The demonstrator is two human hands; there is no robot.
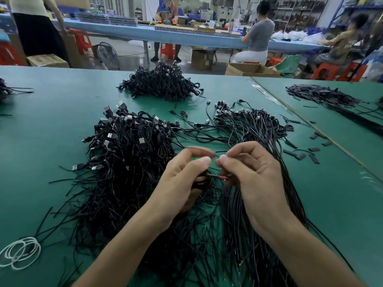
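My left hand (182,179) grips a black USB cable (204,179) in its curled lower fingers; a red inner wire (221,177) sticks out of the cable's end toward the right. Its thumb and forefinger are raised and nearly pinched. My right hand (246,168) faces it, thumb and forefinger pinching a small black piece (220,152), apparently a short sleeve. Both hands hover above a big heap of black USB cables (128,150) on the green table (41,141). Beneath my right hand lies a combed bundle of cables (263,129).
Another cable pile (163,82) sits at the table's far side. Short black sleeve pieces (310,152) are scattered at the right, with a larger heap (323,95) on the adjoining table. White string loops (20,251) lie at the lower left. People work at a blue bench (186,36) behind.
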